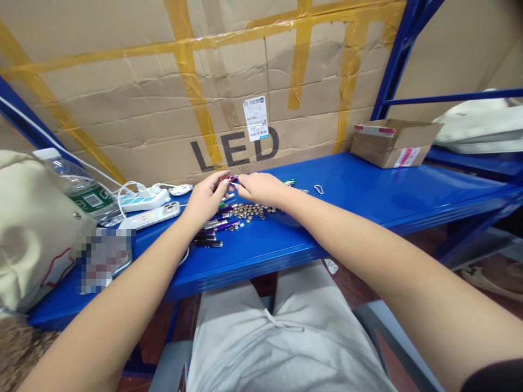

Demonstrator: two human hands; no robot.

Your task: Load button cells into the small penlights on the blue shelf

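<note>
My left hand (pixel 208 198) and my right hand (pixel 261 189) meet above the far part of a blue steel shelf (pixel 286 239). Between their fingertips they pinch a small red-and-purple object (pixel 232 179), mostly hidden by the fingers. Just below my right hand lies a loose pile of button cells (pixel 249 211). Several slim purple and black tubes (pixel 212 231) lie side by side below my left hand. A small metal carabiner (pixel 318 189) rests on the shelf to the right of my right hand.
A white power strip (pixel 143 200) with plugged-in cables and a phone (pixel 151 215) lie left of my hands. Further left stand a water bottle (pixel 77 185) and a beige bag (pixel 32 228). A cardboard box (pixel 392 142) sits at the right, before a large taped carton (pixel 163 92).
</note>
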